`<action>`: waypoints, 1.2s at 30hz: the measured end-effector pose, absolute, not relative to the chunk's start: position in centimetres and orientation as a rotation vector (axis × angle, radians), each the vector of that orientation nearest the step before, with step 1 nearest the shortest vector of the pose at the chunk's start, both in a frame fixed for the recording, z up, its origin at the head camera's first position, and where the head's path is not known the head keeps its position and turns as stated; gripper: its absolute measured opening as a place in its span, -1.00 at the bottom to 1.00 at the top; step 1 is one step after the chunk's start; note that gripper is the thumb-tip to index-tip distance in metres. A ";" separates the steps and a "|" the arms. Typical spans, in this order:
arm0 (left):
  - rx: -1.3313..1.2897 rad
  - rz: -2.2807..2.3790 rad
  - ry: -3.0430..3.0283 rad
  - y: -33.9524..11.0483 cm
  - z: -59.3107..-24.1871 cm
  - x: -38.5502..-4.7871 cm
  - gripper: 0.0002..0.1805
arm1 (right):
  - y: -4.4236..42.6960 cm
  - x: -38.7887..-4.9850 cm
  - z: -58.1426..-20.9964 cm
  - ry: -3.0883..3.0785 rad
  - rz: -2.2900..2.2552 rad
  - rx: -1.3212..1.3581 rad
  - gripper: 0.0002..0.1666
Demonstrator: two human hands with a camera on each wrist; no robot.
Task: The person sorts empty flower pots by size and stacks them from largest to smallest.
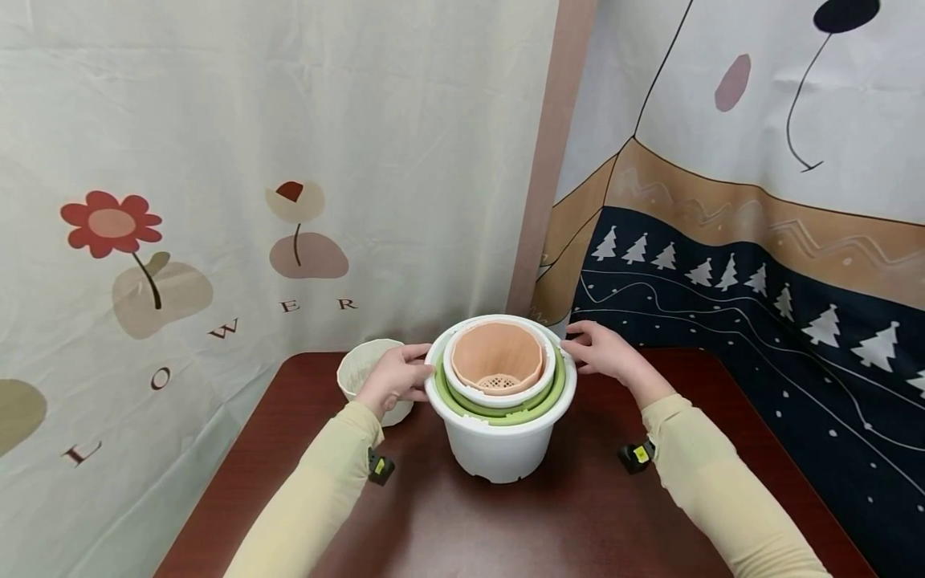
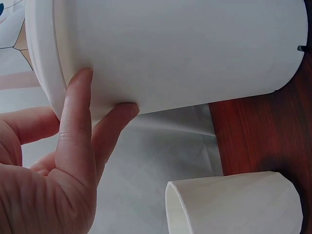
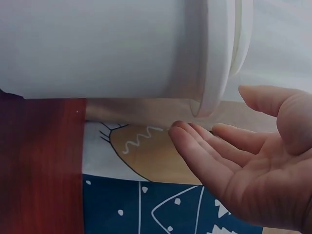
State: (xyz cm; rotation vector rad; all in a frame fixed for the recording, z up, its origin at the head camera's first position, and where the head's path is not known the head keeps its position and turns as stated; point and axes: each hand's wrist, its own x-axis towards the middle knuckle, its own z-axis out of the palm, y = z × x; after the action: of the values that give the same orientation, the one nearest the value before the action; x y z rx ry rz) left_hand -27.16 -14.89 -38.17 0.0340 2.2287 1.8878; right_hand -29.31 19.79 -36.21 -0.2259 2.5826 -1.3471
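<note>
A large white flowerpot stands upright on the table, with green pot rims, a smaller white pot and a peach pot with a perforated bottom nested inside. My left hand grips the large pot's rim at its left side; in the left wrist view two fingers press the wall just below the rim. On the opposite side, my right hand is beside the rim, fingers loosely extended and a small gap showing in the right wrist view. A cream pot sits behind my left hand, partly hidden by it.
The dark red-brown table ends close behind the pots. Beyond it hang a pale curtain with flower prints and, at right, a dark blue cloth with tree prints. Each wrist wears a small black device.
</note>
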 end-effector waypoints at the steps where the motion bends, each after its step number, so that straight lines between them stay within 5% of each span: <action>1: 0.029 1.888 2.228 -14.9 -38.1 -27.2 -0.45 | 19.8 -29.3 -36.3 2.561 -1.355 -0.224 -0.32; 36: 0.010 1.882 2.245 -14.7 -38.0 -27.0 -0.45 | 19.7 -29.2 -37.6 2.369 -1.497 -0.213 -0.37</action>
State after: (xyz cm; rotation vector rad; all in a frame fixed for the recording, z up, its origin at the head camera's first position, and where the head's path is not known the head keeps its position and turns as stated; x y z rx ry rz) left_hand -26.96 -14.67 -38.04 0.0102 2.2449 1.8817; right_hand -29.25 19.68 -37.60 -0.2127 2.3687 -1.4975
